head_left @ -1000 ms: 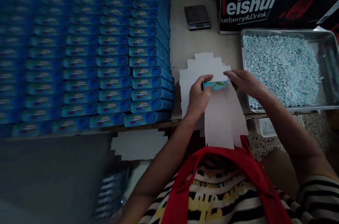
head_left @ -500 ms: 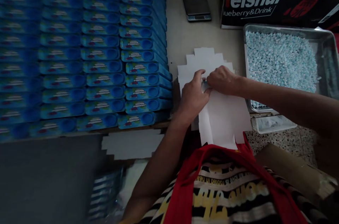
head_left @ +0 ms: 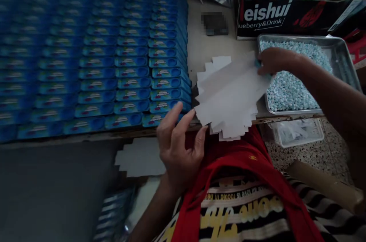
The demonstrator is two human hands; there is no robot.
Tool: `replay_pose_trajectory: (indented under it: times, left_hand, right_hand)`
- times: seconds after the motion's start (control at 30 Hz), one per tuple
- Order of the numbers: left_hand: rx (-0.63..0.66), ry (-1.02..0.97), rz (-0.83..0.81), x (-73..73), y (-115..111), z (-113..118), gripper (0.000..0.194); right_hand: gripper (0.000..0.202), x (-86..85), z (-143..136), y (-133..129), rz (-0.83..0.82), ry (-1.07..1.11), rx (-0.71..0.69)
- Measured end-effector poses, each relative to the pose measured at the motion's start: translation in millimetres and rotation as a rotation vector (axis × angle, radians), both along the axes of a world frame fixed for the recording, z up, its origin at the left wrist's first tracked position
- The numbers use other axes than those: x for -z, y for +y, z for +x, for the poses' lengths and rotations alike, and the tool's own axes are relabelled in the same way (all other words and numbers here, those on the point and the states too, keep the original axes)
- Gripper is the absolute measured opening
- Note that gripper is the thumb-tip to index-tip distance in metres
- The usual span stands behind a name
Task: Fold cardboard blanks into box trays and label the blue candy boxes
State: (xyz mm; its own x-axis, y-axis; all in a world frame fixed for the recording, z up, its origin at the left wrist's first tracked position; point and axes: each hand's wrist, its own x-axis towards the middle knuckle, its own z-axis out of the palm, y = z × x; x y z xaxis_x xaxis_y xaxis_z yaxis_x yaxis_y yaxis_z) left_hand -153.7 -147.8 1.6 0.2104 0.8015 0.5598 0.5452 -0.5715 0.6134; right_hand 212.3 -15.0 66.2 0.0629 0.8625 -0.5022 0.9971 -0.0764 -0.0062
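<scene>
My right hand (head_left: 271, 60) is closed on the right-hand edge of a flat white carton blank (head_left: 228, 91), beside the tray. A bit of blue shows at my fingers there. The blank lies slantwise over a stack of similar white blanks (head_left: 228, 133) with stepped edges at the table's front. My left hand (head_left: 180, 139) is open, fingers spread, just off the blank's lower left corner and holding nothing. Close to it stand rows of blue printed boxes (head_left: 133, 95), packed tightly across the left of the table.
A metal tray (head_left: 294, 112) of pale blue pellets (head_left: 297, 89) stands on the right. Behind it is a black printed carton (head_left: 265, 20); a small dark scale (head_left: 215, 23) lies further left. Below the table edge are a white plastic tub (head_left: 300, 133) and more blanks (head_left: 140, 158).
My hands were together over the blanks. My right hand has moved right with one blank, which has turned slantwise. My left hand has drawn back toward me and opened.
</scene>
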Motion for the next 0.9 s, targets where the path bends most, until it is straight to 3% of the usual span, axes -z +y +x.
replay_pose_trajectory:
  times: [0.07,0.17,0.2,0.27,0.33,0.4,0.47,0.53,0.63,0.73,0.83,0.9]
  left_hand:
    - [-0.076,-0.085,-0.097,16.3,-14,7,0.036]
    - [-0.058,-0.165,-0.536,39.0,-21,16,0.029]
    - [-0.038,-0.203,-0.702,44.1,-20,20,0.033]
    - [0.009,-0.34,-0.958,49.8,-15,28,0.044]
    - [0.04,-0.511,-1.064,50.7,-7,40,0.052]
    - [0.027,-0.609,-1.039,49.6,3,53,0.065]
    - [-0.022,-0.635,-0.955,48.4,16,63,0.078]
    - [-0.068,-0.664,-0.888,47.6,32,68,0.077]
    - [-0.12,-0.752,-0.874,46.2,54,70,0.065]
    - [-0.086,-0.804,-0.942,43.2,65,75,0.078]
    - [-0.052,-0.749,-1.049,39.4,62,85,0.092]
    - [-0.033,-0.687,-1.059,36.9,54,90,0.088]
  right_hand:
    - [0.049,-14.6,24,-41,-0.158,-0.015,0.171]
    - [0.068,-28.7,28,-109,-0.34,0.024,0.35]
    - [0.072,-31.6,20,-125,-0.317,-0.054,0.333]
    - [0.075,-34.3,-4,-140,-0.115,-0.258,0.242]
    - [0.069,-30.1,-34,-127,0.131,-0.314,0.117]
    - [0.062,-18.2,-63,-92,0.22,-0.19,-0.02]
    - [0.051,-2.2,-83,-47,0.203,-0.086,-0.158]
    - [0.035,13.0,-92,-5,0.117,0.002,-0.204]
    - [0.024,30.3,-81,25,-0.104,0.255,-0.073]
    - [0.034,45.5,-61,-1,-0.031,0.475,0.165]
    - [0.044,61.6,-60,-60,0.174,0.537,0.373]
    - [0.047,69.1,-73,-97,0.308,0.493,0.438]
